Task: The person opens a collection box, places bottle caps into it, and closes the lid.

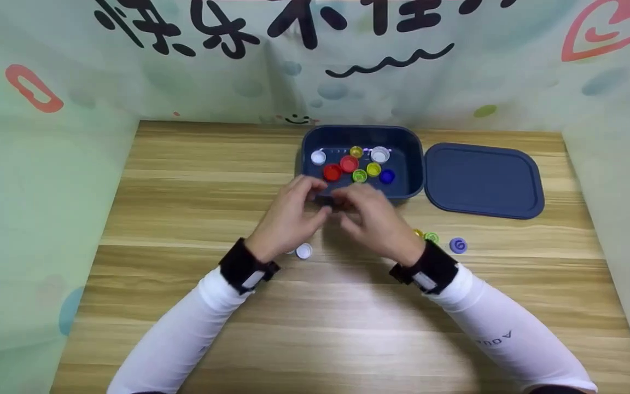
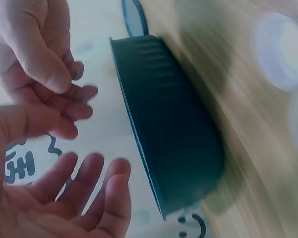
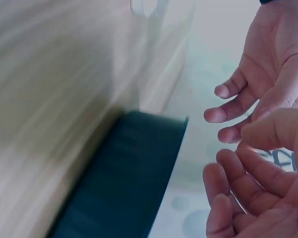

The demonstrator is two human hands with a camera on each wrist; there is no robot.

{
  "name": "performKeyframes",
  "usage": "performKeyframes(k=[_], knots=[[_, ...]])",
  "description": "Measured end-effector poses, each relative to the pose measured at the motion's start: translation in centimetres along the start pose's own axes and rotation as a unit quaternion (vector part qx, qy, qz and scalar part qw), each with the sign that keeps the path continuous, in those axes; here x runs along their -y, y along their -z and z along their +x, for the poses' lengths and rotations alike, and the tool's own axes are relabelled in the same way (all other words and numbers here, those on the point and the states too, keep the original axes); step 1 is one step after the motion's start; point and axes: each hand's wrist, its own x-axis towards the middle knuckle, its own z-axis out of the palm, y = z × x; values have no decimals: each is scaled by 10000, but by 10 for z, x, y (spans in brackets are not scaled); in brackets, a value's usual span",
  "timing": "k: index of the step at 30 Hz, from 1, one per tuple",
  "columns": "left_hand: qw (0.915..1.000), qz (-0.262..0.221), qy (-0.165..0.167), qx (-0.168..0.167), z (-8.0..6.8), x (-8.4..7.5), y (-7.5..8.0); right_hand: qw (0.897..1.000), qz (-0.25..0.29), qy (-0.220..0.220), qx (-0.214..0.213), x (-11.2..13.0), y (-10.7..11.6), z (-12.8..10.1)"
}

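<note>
Both hands meet just in front of the dark blue box point(image 1: 413, 164), at its near wall. Left hand point(image 1: 292, 213) and right hand point(image 1: 372, 216) sit close together, fingertips nearly touching; wrist views show fingers on both loosely spread and relaxed, palms facing each other, nothing held btwn them. Box stands open on the wooden table point(image 1: 184, 191), toward the back centre, w/ bottle caps inside: two red caps point(image 1: 340, 168) touching, a white cap point(image 1: 318, 157) at left, a bigger white one point(image 1: 380, 155) at back right, yellow point(image 1: 373, 169), green point(image 1: 360, 175) and blue point(image 1: 386, 176) ones near the front. Box lid point(image 1: 483, 180) lies flat just right of the box. Loose caps on the table: a white cap point(image 1: 304, 251) just beside the left wrist, a green cap point(image 1: 431, 237) and a purple cap point(image 1: 458, 245) right of the right wrist, a yellow one partly hidden by the right hand. Wrist views blurred, box wall shows as a dark slab next to the fingers. Black wrist straps over white sleeves on both arms.
</note>
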Motion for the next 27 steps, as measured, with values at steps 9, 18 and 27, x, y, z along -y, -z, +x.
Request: performKeyframes(k=[9,18,27], knots=[[9862,1259,-12,1073,-29,23,8,9938,-36,-207,1095,4,-27,-3],[9729,1907,156,1302,-44,41,4,9886,-141,-156,1494,4,-56,-3],[9730,2018,-14,1119,-50,48,-2,9881,-223,-37,1524,1,-74,-4]])
